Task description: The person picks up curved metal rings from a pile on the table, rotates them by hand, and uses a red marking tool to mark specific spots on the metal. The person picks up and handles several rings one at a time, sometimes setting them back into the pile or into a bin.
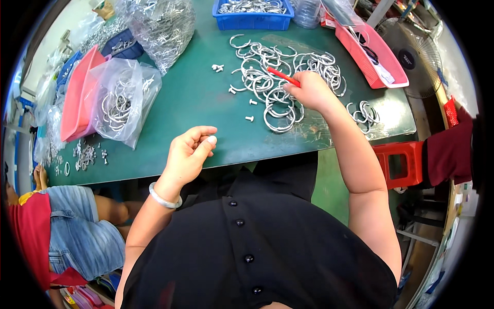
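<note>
A pile of silvery open metal rings (257, 72) lies on the green table in front of me. My right hand (314, 91) is over the pile, closed on a slim red stick-like tool (284, 76) that points left and away across the rings. Its lower part is hidden in my fingers. My left hand (188, 157) hovers at the table's near edge, fingers curled and thumb close to the index finger. Whatever it holds, if anything, is too small or hidden to tell. A few small metal rivets (250, 119) lie between my hands, left of the pile.
Several more rings (366, 114) lie at the right corner. A clear bag of rings (121, 103) and a pink tray (80, 98) stand left, with a big bag of metal parts (164, 31) behind. Blue tray (252, 20), pink basket (368, 54) and fan (411, 57) are farther off. Someone sits at left.
</note>
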Demonstrator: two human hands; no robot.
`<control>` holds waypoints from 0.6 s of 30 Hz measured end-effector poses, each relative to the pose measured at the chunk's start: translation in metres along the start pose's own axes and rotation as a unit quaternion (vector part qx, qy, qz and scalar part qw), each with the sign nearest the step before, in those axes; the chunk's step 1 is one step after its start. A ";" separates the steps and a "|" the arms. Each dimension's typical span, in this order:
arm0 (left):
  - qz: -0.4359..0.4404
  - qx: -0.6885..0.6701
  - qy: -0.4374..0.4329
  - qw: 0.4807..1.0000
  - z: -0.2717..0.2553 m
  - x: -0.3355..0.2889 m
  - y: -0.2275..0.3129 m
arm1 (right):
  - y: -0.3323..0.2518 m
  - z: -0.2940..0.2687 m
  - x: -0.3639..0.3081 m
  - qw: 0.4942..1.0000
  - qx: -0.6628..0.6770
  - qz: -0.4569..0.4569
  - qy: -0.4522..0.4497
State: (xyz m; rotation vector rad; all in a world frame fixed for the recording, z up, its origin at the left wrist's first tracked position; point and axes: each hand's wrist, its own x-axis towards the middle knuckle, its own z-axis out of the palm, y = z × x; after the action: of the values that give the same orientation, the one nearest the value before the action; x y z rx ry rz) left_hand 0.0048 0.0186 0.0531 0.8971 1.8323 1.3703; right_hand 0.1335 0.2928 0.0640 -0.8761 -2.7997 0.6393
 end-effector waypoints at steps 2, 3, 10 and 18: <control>0.007 -0.001 -0.007 1.000 -0.001 -0.001 0.000 | 0.000 0.002 0.003 1.000 -0.009 0.017 -0.013; 0.007 -0.002 -0.007 1.000 -0.001 -0.002 -0.002 | 0.000 0.003 0.004 0.999 0.011 0.039 -0.021; -0.011 -0.009 -0.002 1.000 -0.008 -0.006 -0.015 | -0.030 -0.008 -0.011 0.968 0.241 -0.071 -0.019; -0.015 -0.033 -0.005 0.999 -0.008 -0.006 -0.021 | -0.048 -0.029 -0.006 0.988 0.022 -0.140 0.059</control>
State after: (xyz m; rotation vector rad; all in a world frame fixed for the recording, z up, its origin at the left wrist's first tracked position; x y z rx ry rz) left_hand -0.0014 0.0053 0.0354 0.8387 1.7742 1.3975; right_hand 0.1213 0.2644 0.1105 -0.4802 -2.7186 0.5802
